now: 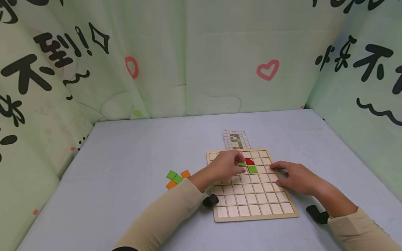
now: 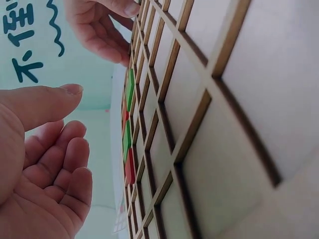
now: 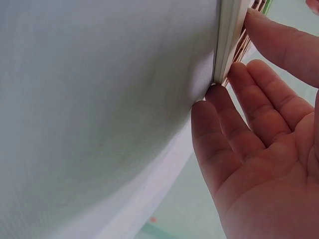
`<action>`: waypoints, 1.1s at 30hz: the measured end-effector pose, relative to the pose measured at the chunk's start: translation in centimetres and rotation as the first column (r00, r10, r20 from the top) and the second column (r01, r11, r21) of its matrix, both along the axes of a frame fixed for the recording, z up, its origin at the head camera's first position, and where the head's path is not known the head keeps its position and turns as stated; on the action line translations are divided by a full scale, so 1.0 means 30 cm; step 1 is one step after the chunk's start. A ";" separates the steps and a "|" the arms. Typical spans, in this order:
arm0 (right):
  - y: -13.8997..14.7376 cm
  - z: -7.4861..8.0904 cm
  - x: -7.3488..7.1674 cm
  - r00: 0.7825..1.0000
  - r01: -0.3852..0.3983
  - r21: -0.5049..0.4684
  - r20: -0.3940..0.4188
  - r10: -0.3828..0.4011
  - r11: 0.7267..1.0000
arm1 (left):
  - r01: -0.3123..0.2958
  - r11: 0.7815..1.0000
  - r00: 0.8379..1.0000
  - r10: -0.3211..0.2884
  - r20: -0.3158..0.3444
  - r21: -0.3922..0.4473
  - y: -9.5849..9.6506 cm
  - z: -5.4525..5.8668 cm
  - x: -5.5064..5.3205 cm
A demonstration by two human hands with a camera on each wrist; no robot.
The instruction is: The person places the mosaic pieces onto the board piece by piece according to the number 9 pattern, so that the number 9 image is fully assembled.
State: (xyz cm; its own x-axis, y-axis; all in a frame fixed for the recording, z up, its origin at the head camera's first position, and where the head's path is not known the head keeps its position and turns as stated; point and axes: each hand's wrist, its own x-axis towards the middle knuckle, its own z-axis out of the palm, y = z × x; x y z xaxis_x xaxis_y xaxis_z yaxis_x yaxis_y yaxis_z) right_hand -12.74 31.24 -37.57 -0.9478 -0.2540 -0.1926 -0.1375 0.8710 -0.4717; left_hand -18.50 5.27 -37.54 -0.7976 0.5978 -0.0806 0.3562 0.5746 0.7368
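A wooden grid board (image 1: 255, 217) lies on the table with a few coloured tiles in its upper cells. My left hand (image 1: 224, 164) hovers over that upper part, its fingers loosely bent and nothing between them and the thumb in the left wrist view. Close by the hand are a red tile (image 1: 249, 161) and a green tile (image 1: 252, 169); another green tile (image 1: 241, 163) is partly hidden behind the fingers. Along the board's right edge, my right hand (image 1: 296, 177) rests with fingers extended, thumb and fingertips at the rim (image 3: 230, 40).
Left of the board lie loose tiles, green (image 1: 171, 175) and orange (image 1: 186, 173), partly beside my left sleeve. A printed pattern card (image 1: 226, 139) with a coloured grid lies just beyond the board's far edge. Patterned curtains (image 1: 220, 69) enclose the table at the back and sides.
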 end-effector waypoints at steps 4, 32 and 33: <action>0.000 0.000 -0.001 1.000 0.001 0.002 0.002 -0.001 1.000 | -0.022 1.000 1.000 0.022 0.009 0.011 -0.024 0.004 0.011; -0.002 0.001 -0.002 1.000 -0.005 0.007 -0.004 0.005 1.000 | -0.082 0.996 0.996 0.084 -0.035 0.039 -0.209 0.051 0.028; -0.001 0.000 -0.002 1.000 -0.005 0.005 -0.005 0.005 1.000 | -0.086 0.996 0.996 0.087 -0.035 0.039 -0.216 0.050 0.029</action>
